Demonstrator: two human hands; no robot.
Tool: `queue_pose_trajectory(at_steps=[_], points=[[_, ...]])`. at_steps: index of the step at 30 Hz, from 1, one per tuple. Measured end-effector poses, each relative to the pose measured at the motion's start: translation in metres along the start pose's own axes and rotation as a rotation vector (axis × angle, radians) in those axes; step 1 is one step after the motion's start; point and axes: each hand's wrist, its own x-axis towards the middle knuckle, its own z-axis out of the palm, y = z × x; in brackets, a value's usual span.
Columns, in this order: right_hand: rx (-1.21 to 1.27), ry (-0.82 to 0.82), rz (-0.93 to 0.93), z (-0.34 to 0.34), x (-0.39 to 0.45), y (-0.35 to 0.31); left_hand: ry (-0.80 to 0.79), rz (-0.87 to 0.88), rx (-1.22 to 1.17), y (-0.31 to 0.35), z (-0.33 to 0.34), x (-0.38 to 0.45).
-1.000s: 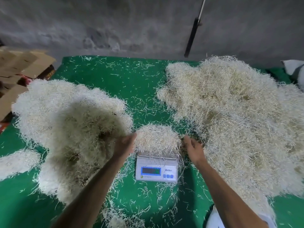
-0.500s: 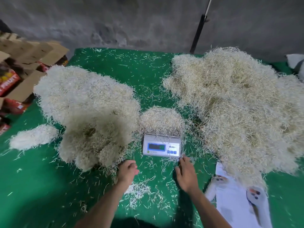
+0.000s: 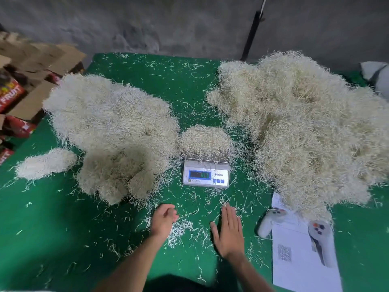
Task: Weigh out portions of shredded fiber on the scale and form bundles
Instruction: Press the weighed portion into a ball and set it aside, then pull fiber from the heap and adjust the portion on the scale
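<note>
With our left hand [image 3: 164,220] loosely curled and our right hand [image 3: 229,232] flat, both empty, bumping the scale [image 3: 205,172] could spill its fiber portion [image 3: 205,141].

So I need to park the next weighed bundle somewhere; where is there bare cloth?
Freest: the near-left green cloth, in front of the left pile and small bundle, left of the left hand. Also the far strip between both piles. Crowded: around the scale and near the right pile, with the paper sheet.
</note>
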Motion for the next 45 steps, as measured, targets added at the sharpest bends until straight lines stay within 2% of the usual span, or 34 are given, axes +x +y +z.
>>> queue_pose_trajectory(at_steps=[7,8,11,13,16,20,22,26,29,32,36,39,42,45], points=[[0.065,0.094,0.049,-0.018,0.001,-0.007,-0.001,-0.060,-0.005,0.003,0.000,0.000],[0.072,0.105,0.054,-0.028,0.006,-0.008,-0.014,-0.104,-0.050,0.006,-0.002,0.003],[0.148,0.141,0.020,-0.071,0.038,-0.008,-0.105,-0.225,-0.379,0.029,-0.008,0.018],[0.300,0.133,0.008,-0.104,0.061,-0.010,-0.146,-0.170,-0.409,0.053,-0.010,0.030],[0.519,0.153,0.005,-0.143,0.091,-0.018,-0.124,0.027,-0.301,0.101,-0.008,0.039],[0.668,0.265,0.033,-0.183,0.132,-0.028,-0.099,0.393,-0.077,0.171,0.006,0.048],[0.746,0.305,0.046,-0.194,0.149,-0.033,-0.053,0.498,-0.015,0.201,0.018,0.057],[0.820,0.327,0.064,-0.207,0.178,-0.043,0.010,0.591,0.272,0.248,0.043,0.092],[0.890,0.220,0.132,-0.213,0.200,-0.046,-0.057,0.545,0.615,0.258,0.062,0.126],[1.042,0.018,0.260,-0.211,0.216,-0.046,-0.170,0.434,0.596,0.248,0.078,0.149],[1.111,-0.145,0.202,-0.211,0.232,-0.027,-0.110,0.529,0.643,0.231,0.090,0.165],[1.136,-0.092,0.155,-0.231,0.247,-0.001,-0.036,0.636,0.748,0.224,0.088,0.172],[1.142,0.045,0.248,-0.257,0.265,0.033,0.007,0.713,0.719,0.210,0.084,0.172],[1.175,0.110,0.309,-0.280,0.275,0.061,-0.002,0.797,0.706,0.198,0.084,0.167]])
